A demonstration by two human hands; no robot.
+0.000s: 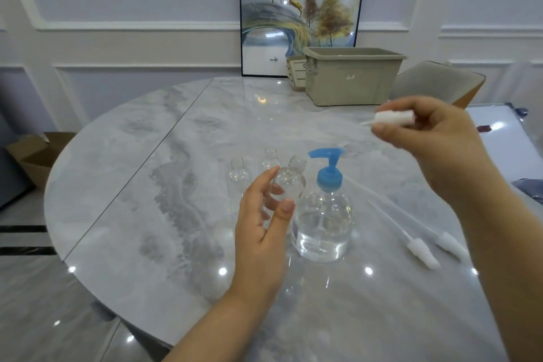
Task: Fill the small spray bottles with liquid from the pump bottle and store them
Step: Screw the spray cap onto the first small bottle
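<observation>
My left hand holds a small clear spray bottle with its neck uncapped, just left of the pump bottle, which has a blue pump head and clear liquid inside. My right hand pinches a white spray cap with its thin tube pointing left, raised above the table. Two more small clear bottles stand uncapped behind my left hand. Two white spray caps with long tubes lie on the table at the right.
A beige storage bin stands at the back of the round marble table, with a smaller basket beside it. A framed picture leans on the wall. A chair and a whiteboard are at the right.
</observation>
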